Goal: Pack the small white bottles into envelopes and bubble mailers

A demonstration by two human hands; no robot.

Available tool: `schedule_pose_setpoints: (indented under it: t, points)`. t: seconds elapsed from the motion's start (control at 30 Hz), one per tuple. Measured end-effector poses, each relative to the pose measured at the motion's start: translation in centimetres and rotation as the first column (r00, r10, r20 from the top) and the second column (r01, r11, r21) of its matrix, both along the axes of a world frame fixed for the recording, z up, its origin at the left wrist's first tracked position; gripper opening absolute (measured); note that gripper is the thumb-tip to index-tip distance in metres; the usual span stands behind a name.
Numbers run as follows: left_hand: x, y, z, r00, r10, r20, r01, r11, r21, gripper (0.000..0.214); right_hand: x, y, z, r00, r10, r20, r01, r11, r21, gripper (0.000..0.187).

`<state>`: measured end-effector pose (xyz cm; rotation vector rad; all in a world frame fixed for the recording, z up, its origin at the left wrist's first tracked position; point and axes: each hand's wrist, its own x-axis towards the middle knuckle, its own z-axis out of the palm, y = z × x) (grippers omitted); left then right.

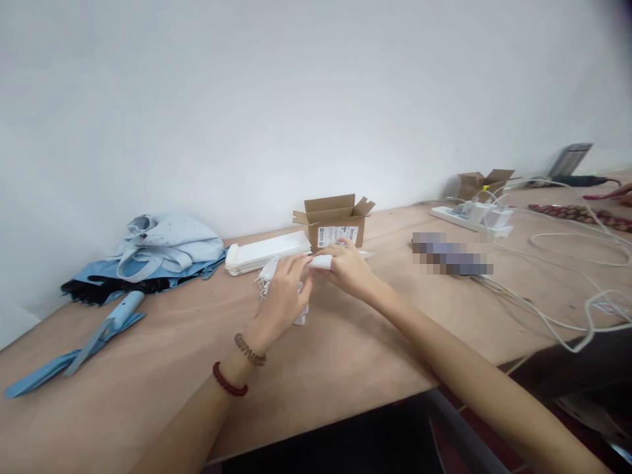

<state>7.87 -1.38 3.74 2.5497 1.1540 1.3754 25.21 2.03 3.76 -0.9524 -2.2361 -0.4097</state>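
Both of my hands meet near the middle of the wooden table (162,368). My left hand (285,294), with two bead bracelets on its wrist, is closed over a small white paper bag (302,316) with string handles. My right hand (348,266) pinches the white top edge of the same bag (322,262). Just behind the hands stands an open brown cardboard box (334,220) with a white label. To its left lies a flat stack of white paper bags (264,251).
A light blue bag and a black-and-blue umbrella (153,257) lie at the back left, with a blue strap (74,355) nearer the front. A white power strip with chargers (474,216), loose white cables (567,289) and another small box (481,181) sit to the right. Another person's fingers (619,193) show at the far right.
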Motion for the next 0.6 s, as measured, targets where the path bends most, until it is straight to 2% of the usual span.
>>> schedule_pose_setpoints:
  t: [0.07, 0.17, 0.27, 0.33, 0.4, 0.47, 0.53, 0.6]
  points:
    - [0.4, 0.7, -0.3, 0.995, 0.06, -0.081, -0.061, 0.998, -0.002, 0.025, 0.2, 0.2, 0.2, 0.997, -0.017, -0.076, 0.013, 0.998, -0.056, 0.034]
    - [1.2, 2.1, 0.4, 0.987, 0.144, -0.073, -0.152, 0.981, -0.117, 0.018, 0.5, 0.6, 0.3, 0.975, -0.077, -0.21, 0.066, 0.996, -0.059, 0.039]
    - [2.5, 3.8, 1.5, 0.981, 0.177, 0.073, -0.141, 0.926, -0.351, 0.03, 1.1, 1.2, 0.3, 0.93, -0.163, -0.33, 0.191, 0.98, 0.055, 0.04]
    - [3.5, 5.0, 1.8, 0.957, 0.193, 0.215, -0.05, 0.844, -0.534, 0.029, 1.6, 1.7, 0.0, 0.919, -0.213, -0.333, 0.249, 0.966, 0.071, 0.048]
    - [4.3, 6.2, 1.6, 0.918, 0.258, 0.299, -0.001, 0.759, -0.651, 0.025, 2.2, 2.3, -0.6, 0.928, -0.269, -0.258, 0.273, 0.962, -0.019, 0.051]
    - [4.9, 7.1, 1.2, 0.896, 0.321, 0.307, -0.014, 0.712, -0.702, 0.019, 2.8, 2.9, -1.4, 0.935, -0.332, -0.128, 0.302, 0.931, -0.204, 0.056]
    - [5.0, 7.8, 0.8, 0.896, 0.348, 0.277, -0.05, 0.697, -0.715, 0.011, 3.3, 3.3, -2.2, 0.938, -0.344, 0.034, 0.328, 0.853, -0.407, 0.069]
    - [4.9, 8.2, 0.6, 0.905, 0.357, 0.23, -0.094, 0.697, -0.711, 0.015, 3.5, 3.6, -2.8, 0.934, -0.32, 0.16, 0.355, 0.765, -0.538, 0.075]
